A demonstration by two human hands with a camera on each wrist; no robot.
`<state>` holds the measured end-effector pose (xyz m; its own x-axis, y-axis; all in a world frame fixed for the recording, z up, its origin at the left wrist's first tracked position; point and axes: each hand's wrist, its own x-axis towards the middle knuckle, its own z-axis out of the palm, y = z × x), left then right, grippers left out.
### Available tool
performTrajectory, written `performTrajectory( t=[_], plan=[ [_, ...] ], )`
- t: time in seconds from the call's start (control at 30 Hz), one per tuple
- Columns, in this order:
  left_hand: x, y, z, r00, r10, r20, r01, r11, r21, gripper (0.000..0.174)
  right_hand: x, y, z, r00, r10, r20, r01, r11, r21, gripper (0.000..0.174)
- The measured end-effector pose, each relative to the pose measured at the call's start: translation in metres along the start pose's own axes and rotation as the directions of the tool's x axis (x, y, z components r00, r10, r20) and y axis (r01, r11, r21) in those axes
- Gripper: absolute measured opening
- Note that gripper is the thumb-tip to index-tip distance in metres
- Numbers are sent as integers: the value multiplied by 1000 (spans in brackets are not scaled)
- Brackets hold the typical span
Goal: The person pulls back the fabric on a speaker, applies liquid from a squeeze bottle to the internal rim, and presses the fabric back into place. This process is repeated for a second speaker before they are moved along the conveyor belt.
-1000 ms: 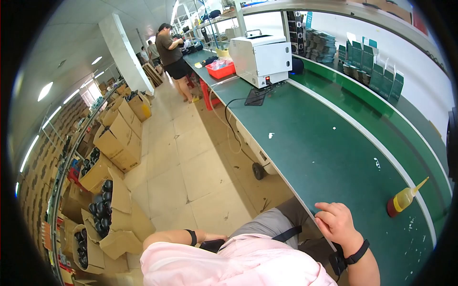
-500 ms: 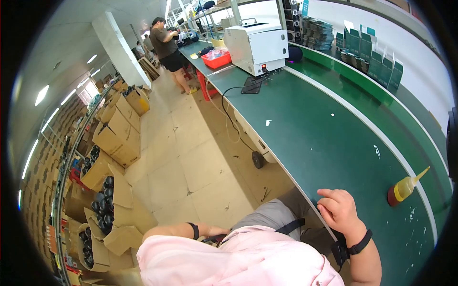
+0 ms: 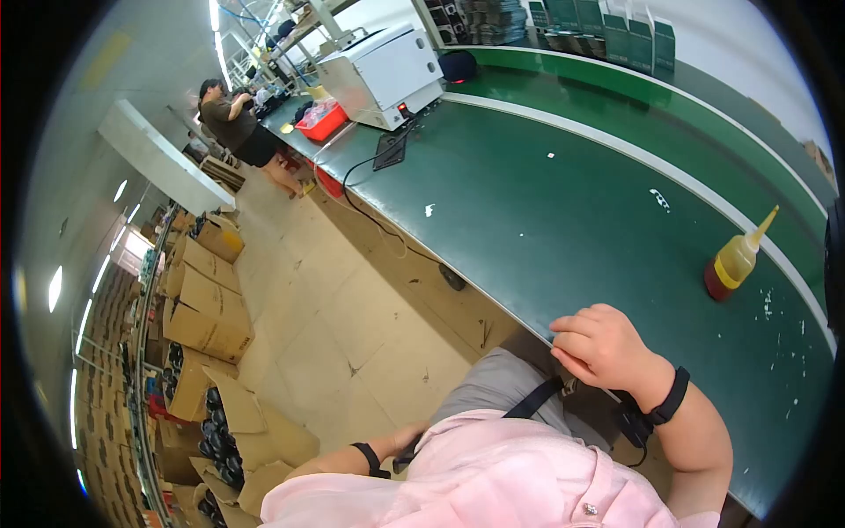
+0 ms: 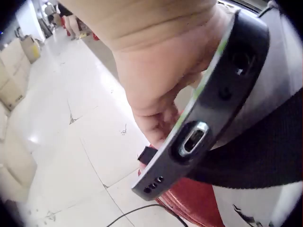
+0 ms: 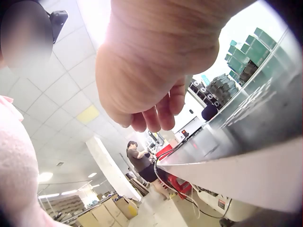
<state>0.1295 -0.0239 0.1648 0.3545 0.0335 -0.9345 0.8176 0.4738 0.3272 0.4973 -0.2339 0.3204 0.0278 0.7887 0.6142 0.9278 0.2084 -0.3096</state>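
Note:
At the edge of the green worktable (image 3: 493,220), my right hand (image 3: 598,343) hangs with its fingers loosely bent and nothing between them. The right wrist view shows its fingertips (image 5: 165,116) pointing down beside the table edge. Down by my lap, my left hand (image 3: 407,435) grips a dark phone (image 4: 220,92). In the left wrist view the phone's end, with its charging port and small holes, faces the camera and hides part of the curled fingers. Beyond my right hand, a squeeze bottle (image 3: 731,264) with a pale pointed nozzle and dark red liquid stands on the table.
A white boxy machine (image 3: 383,75) and a red tray (image 3: 322,121) stand farther along the table. Green boxes (image 3: 629,40) line the back shelf. Cartons (image 3: 207,308) crowd the floor at left, and another person (image 3: 233,123) stands by the table's far end.
The head view has turned right, so the table and machine shift left and up in it. The right hand stays near the table edge; the phone by the left hand has changed its tilt.

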Motion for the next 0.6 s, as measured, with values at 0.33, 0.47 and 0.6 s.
performTrajectory(
  t=[0.33,0.47,0.6],
  plan=[
    [-24,0,6,992,-73,-100,52,978,-201,61,-6,7,1,1000,2,10,-2,1000,-22,13],
    [-6,-23,3,970,-51,-237,44,998,-35,64,-7,7,2,1000,-2,19,3,1000,-25,17],
    [15,3,23,948,-61,-311,88,993,74,64,-9,9,3,999,-4,38,4,1000,-13,19]
  ],
)
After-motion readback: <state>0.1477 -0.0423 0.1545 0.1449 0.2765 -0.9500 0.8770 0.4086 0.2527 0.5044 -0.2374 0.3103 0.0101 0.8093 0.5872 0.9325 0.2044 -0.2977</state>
